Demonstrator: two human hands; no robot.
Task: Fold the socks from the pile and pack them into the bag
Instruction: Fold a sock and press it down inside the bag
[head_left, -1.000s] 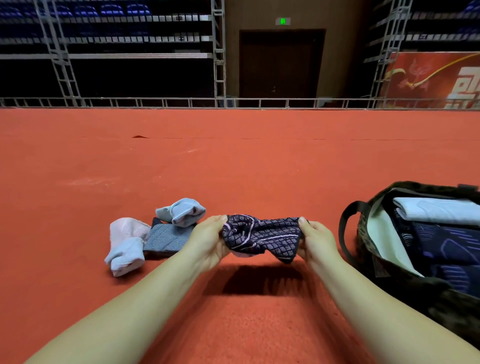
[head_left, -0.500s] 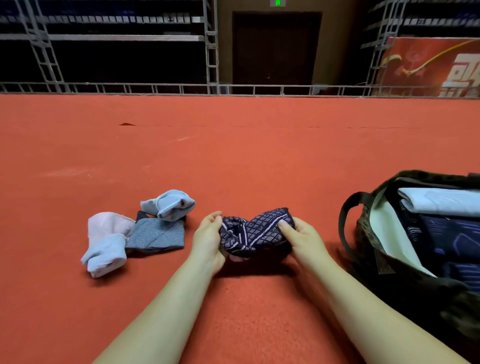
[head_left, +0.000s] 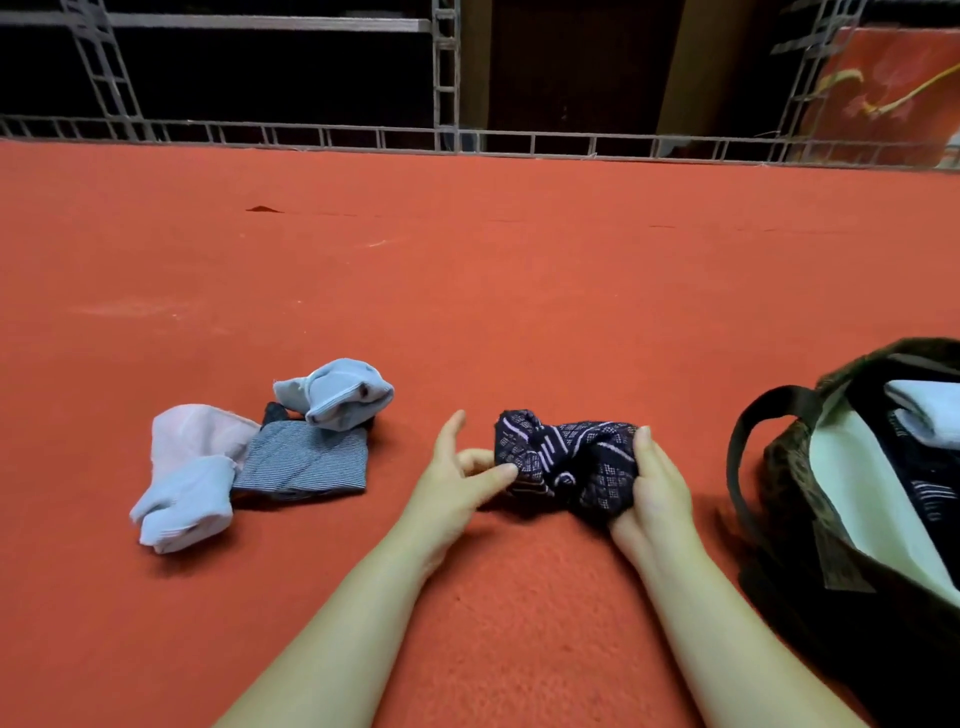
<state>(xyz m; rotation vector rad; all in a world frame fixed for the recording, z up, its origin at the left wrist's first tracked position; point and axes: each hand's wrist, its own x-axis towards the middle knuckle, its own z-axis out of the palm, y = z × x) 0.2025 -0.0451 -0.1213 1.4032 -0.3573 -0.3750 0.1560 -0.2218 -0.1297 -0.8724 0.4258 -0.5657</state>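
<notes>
Left hand (head_left: 457, 467) has just let go, fingers spread; right hand (head_left: 649, 483) grips bundled dark sock (head_left: 566, 462), ready for bag (head_left: 810, 467).

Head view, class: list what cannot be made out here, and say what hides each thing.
- Bag: right side cut off by the frame edge; contents mostly hidden by its wall.
- Patterned sock: right end covered by the right hand.
- Grey striped sock: far edge under the light blue sock.
</notes>
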